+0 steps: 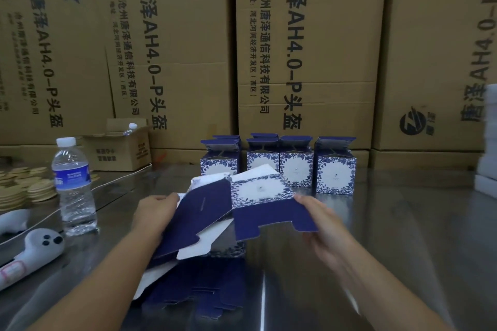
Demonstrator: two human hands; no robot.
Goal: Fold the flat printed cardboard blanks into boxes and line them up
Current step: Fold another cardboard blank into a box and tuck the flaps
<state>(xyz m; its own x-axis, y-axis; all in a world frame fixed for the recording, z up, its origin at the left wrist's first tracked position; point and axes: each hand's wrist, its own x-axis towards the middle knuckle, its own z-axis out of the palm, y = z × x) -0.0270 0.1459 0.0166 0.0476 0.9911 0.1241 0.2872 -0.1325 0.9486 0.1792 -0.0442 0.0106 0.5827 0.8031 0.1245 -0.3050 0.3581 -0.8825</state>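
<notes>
Between my left hand [152, 213] and right hand [322, 226], both gripping the navy floral-printed cardboard blank [255, 212], I should press opposite edges inward so it squares open.

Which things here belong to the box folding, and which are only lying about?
Job: the blank held by left hand and right hand; stack of flat blanks; folded boxes.
Lying about: water bottle; tan discs; plush toy; small open carton; big cartons.

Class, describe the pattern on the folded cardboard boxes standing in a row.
Dark blue leafy border around a white centre, on the folded cardboard boxes; head view.
</notes>
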